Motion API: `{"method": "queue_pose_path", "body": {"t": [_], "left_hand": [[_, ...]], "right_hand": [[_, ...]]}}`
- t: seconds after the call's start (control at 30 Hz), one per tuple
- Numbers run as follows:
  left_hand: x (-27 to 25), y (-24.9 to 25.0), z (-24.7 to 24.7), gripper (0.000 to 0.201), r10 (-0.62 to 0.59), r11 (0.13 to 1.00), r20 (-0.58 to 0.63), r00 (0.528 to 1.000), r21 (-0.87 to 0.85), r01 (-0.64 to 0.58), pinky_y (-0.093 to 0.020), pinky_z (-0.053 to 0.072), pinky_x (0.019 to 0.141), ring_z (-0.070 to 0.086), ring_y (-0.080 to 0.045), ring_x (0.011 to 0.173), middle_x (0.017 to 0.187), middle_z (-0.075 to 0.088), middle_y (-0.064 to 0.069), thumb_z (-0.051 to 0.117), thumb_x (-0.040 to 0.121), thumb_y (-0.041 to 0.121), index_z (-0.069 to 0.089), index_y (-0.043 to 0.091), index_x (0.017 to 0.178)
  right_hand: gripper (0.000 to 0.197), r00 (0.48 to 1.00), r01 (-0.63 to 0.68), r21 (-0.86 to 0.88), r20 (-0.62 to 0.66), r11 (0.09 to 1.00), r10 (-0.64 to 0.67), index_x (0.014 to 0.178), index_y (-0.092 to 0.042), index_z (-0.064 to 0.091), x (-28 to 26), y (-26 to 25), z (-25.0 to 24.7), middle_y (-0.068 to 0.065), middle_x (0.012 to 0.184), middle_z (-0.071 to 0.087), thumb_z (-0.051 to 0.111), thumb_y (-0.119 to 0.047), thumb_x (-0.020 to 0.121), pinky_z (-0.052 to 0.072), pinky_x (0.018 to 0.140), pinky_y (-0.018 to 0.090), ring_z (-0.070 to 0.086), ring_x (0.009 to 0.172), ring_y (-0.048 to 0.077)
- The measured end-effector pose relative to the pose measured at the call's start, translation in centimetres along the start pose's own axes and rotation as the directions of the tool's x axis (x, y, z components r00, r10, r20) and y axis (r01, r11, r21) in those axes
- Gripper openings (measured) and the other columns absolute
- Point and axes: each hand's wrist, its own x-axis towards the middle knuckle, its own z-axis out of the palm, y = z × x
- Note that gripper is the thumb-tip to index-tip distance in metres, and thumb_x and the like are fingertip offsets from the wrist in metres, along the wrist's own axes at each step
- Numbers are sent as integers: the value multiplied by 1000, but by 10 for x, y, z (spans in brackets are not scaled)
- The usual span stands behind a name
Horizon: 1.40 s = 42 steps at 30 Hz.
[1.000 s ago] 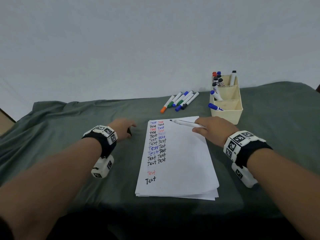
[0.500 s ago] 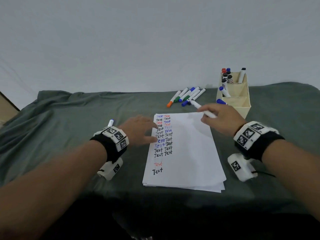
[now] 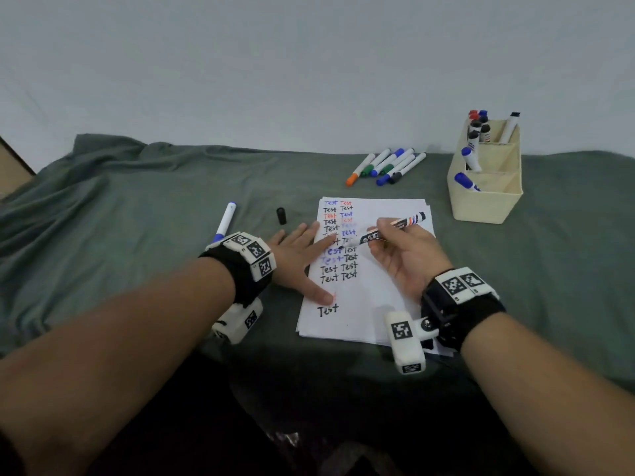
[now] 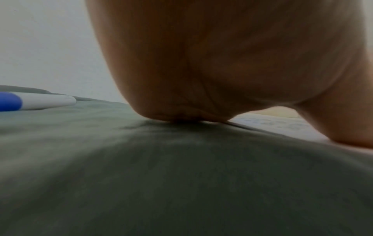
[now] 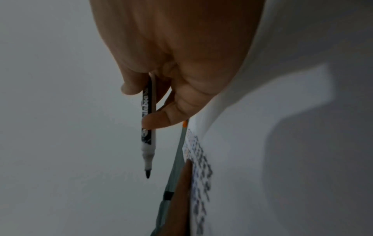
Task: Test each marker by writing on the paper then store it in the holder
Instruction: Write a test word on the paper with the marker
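Two hands: both are working over the paper (image 3: 364,290), nearest the person.
Left hand (image 3: 300,255): it is lying flat with straight, spread fingers, pressing the left edge of the sheets down onto the green cloth (image 3: 137,235) and holding nothing.
Right hand (image 3: 402,259): its thumb and fingers are pinching the uncapped marker (image 3: 391,230) around mid-barrel, in a writing grip.
Marker: its dark tip is pointing left and down at the second column of "Test" words; whether the tip is touching the sheet cannot be told.
Handling, as a judgement: the marker is looking light, stiff and smooth, so a pinch close to the tip should be giving the firmest line; the sheets are thin and loose, so the flat hand is likely what is keeping them from sliding.
Black cap (image 3: 281,215): it is lying on the cloth just beyond the left hand, apart from the paper, and will probably be needed before storing.
Blue-ended marker (image 3: 225,223): it is lying alone on the cloth further left, partly hidden behind the left wrist.
Waiting markers (image 3: 388,165): several capped ones are lying bunched together beyond the paper.
Holder (image 3: 488,204): it is standing far right, well apart from the hands, already carrying markers in its compartments.
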Motion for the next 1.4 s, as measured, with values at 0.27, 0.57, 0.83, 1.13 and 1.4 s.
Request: {"method": "queue_pose_path", "body": {"t": [0.27,0.57,0.83,1.13,1.4], "left_hand": [[-1,6,-3,110,-40,999,17,999,-24,41,-52,-12,118,-29,-16,146,158,-34,5,43,73,88,-23,43,149],[0,9,-1,83,-66,997,14,998,-39,67,-49,-11,119,-27,-15,146,158,-32,7,34,92,71,-21,45,149],[3,8,1,85,-71,997,14,997,-38,72,-49,-12,119,-27,-14,146,158,-32,8,34,90,74,-22,47,148],[1,9,1,84,-69,996,10,998,-57,69,-49,-12,119,-28,-13,146,158,-32,8,35,91,73,-20,47,149],[4,8,2,84,-69,996,13,998,-54,69,-49,-12,119,-28,-13,146,158,-33,8,35,90,73,-21,47,148]], "right_hand": [[37,981,146,-340,174,929,-90,60,-16,61,-2,11,-4,9,58,56,68,14,81,42,51,29,49,52,23],[31,986,135,-355,144,925,-89,69,-7,52,-7,12,-2,9,56,55,64,17,83,37,50,28,45,50,23],[29,984,139,-363,156,922,-87,69,-8,54,-6,12,-4,12,58,55,66,15,82,40,50,28,49,47,22],[33,983,162,-356,138,920,-119,68,-13,53,-3,15,-10,12,61,51,67,13,81,36,51,30,45,52,23],[28,982,168,-363,140,917,-124,66,-16,54,-1,16,-11,11,60,50,71,4,73,38,50,28,46,54,24]]}}
